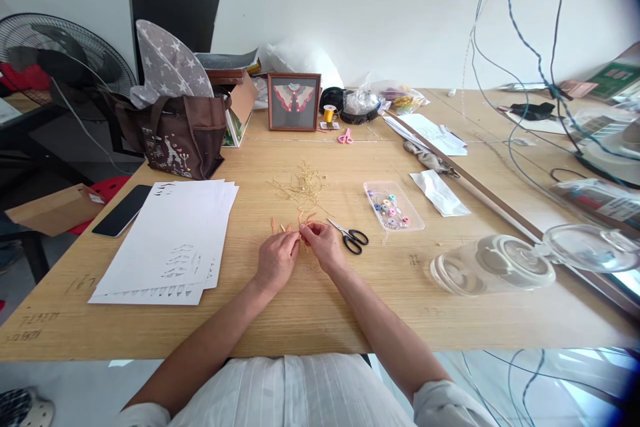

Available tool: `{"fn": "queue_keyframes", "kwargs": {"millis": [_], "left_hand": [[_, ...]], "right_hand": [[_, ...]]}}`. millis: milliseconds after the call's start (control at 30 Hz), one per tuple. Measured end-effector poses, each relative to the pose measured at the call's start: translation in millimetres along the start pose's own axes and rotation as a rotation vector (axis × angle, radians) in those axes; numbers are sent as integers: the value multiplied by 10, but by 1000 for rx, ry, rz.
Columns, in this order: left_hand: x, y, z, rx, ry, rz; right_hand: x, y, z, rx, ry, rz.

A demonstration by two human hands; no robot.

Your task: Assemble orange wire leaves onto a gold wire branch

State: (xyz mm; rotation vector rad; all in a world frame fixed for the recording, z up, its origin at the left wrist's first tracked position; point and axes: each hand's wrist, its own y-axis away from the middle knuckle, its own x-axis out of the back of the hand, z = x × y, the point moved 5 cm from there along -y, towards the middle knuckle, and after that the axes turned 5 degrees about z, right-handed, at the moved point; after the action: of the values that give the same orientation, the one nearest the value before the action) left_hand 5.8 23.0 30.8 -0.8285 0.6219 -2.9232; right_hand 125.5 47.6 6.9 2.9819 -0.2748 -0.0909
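Close together over the middle of the table, my left hand (pixel 277 259) and my right hand (pixel 323 243) pinch with their fingertips nearly meeting. A slim orange leaf-shaped piece (pixel 301 217) sticks up from between the fingertips; how each finger grips it is too small to see clearly. Several similar orange pieces (pixel 273 225) lie just beyond my left hand. Behind them spreads a loose tangle of thin gold wires (pixel 303 185). Black-handled scissors (pixel 353 239) rest right beside my right hand, blades pointing up and left.
Right of the scissors sits a clear tray (pixel 395 208) of beads. Farther right are a white paper packet (pixel 439 192) and a clear jar (pixel 493 267). Leftward lie paper sheets (pixel 150 240), a phone (pixel 123 211) and a brown bag (pixel 187 137). A framed picture (pixel 294 101) and pink scissors (pixel 345 137) stand behind.
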Motion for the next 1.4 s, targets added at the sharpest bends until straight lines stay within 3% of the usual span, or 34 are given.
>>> {"fn": "queue_keyframes", "kwargs": {"millis": [167,300,400,567,667,767,900,933,1000,1067,1133,1233,1300,1400], "left_hand": [[17,15,-6,31,48,44],[27,21,-58,165,168,134],[-30,10,-138,391,438,137],[-254,46,-225,954,1062,-83],[-259,58,-235,1076,1127,-129],[-133,11,-229,908,923,-52],[249,-65,-51,369,309,344],[299,-64,30,233,169,393],[293,-54,163,7,-30,372],[214,-39,221,-125,-130,274],[145,-26,214,-152,-162,207],[106,-29,151,-65,-87,181],[88,-47,77,79,84,149],[-35,-51,-78,450,567,-23]], "right_hand": [[-29,23,-26,7,-36,3],[-56,53,-54,30,-54,-7],[-71,68,-73,87,-52,-20],[-69,68,-83,142,6,-14],[-57,68,-115,175,47,-7],[-31,63,-154,231,59,1],[15,34,-139,250,76,25],[23,27,-128,245,73,32],[27,23,-116,239,53,38],[16,33,-125,243,22,35],[-1,53,-151,252,-4,30],[-24,80,-195,257,-19,18],[-32,91,-211,253,-27,13],[-42,103,-207,228,-40,4]]}}
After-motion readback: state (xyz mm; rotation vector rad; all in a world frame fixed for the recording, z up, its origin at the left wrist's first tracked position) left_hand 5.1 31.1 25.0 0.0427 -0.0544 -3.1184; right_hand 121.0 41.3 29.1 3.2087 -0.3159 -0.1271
